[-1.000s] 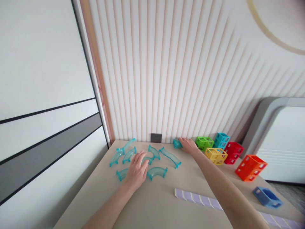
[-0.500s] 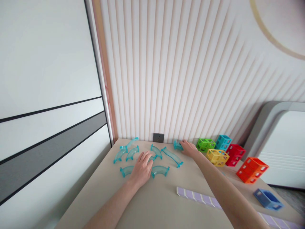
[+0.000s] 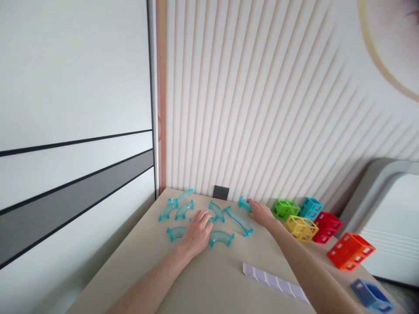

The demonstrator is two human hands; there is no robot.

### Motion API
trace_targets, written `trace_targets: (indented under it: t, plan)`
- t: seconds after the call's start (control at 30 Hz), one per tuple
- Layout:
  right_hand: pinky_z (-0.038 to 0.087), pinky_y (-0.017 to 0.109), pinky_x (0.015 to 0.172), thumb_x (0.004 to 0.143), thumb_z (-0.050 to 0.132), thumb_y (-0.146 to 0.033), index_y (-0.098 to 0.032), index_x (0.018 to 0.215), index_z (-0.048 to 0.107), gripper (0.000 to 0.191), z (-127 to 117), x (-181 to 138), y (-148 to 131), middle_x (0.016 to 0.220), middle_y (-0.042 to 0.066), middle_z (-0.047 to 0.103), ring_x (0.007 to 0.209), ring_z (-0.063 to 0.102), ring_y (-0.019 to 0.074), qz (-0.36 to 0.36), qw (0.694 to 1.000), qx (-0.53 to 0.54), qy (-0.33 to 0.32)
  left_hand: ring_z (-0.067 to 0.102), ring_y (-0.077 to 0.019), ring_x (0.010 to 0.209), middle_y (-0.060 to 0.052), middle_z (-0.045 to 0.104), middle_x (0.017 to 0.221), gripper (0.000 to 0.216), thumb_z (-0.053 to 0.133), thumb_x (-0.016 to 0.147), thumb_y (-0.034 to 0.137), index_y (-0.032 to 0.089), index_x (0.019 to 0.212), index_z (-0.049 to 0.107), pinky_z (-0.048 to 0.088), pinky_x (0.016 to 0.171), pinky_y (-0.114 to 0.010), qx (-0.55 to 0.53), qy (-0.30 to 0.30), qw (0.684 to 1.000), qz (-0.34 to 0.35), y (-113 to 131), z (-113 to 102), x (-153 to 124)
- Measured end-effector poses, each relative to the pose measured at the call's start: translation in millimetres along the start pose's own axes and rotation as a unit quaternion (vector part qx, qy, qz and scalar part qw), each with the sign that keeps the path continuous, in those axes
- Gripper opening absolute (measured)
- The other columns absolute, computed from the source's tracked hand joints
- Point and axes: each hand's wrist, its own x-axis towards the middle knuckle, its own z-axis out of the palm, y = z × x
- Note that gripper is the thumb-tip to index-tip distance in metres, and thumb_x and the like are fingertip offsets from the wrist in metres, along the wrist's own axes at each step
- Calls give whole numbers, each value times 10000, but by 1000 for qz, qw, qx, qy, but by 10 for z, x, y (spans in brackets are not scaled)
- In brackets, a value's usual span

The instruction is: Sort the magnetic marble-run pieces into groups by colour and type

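My left hand rests low over the tabletop, its fingers bent and closed over a clear teal track piece. Most of that piece is hidden under the fingers. Close around this hand lie curved teal track pieces, one at front right, one at front left and one behind. At the back edge by the wall, my right hand grips the end of another teal track piece. A longer wavy teal track lies between the two hands.
More teal tracks lie at the back left. Open-frame blocks in green, yellow, blue-green, red, orange and blue stand at right. A purple segmented strip lies in front. A socket is on the wall.
The camera view has turned and tilted slightly, shifting the whole scene in the picture. The track in my right hand has swung a little. My left hand stays over the same piece.
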Motion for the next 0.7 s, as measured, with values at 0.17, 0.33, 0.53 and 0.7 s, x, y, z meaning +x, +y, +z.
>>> trace_targets:
  t: [0.17, 0.33, 0.53, 0.7]
  plan:
    - [449, 338, 825, 900, 528, -264, -217, 1353, 458, 461, -184, 67, -444, 1267, 135, 665, 1129, 658, 293, -65, 998, 16, 18, 509, -297, 1281, -115, 633, 1207, 218, 550, 824, 36, 182, 944, 659, 365, 1155, -505, -1, -25, 1000, -8, 6, 7, -4]
    - [447, 337, 850, 871, 594, -233, -237, 1286, 513, 423, -191, 206, -945, 1215, 124, 689, 1125, 660, 289, -114, 993, 15, 13, 488, -289, 1309, -112, 627, 1242, 211, 562, 840, 82, 190, 988, 667, 348, 1165, -491, 12, -54, 998, -15, -1, 11, -13]
    - [469, 373, 831, 868, 568, -123, -182, 1201, 559, 339, -210, 267, -1179, 1134, 160, 698, 1064, 677, 310, -125, 992, 3, 28, 538, -290, 1253, -113, 655, 1178, 171, 562, 853, 100, 190, 964, 655, 394, 1124, -506, 18, -29, 999, -8, 17, 32, -8]
    - [445, 395, 931, 883, 560, -115, -195, 1248, 539, 375, -327, 174, -1307, 1210, 160, 647, 1155, 604, 303, -148, 987, 11, 64, 562, -282, 1223, -130, 642, 1218, 213, 525, 931, 179, 173, 1115, 631, 446, 1089, -496, -1, 54, 998, -26, 34, -91, 45]
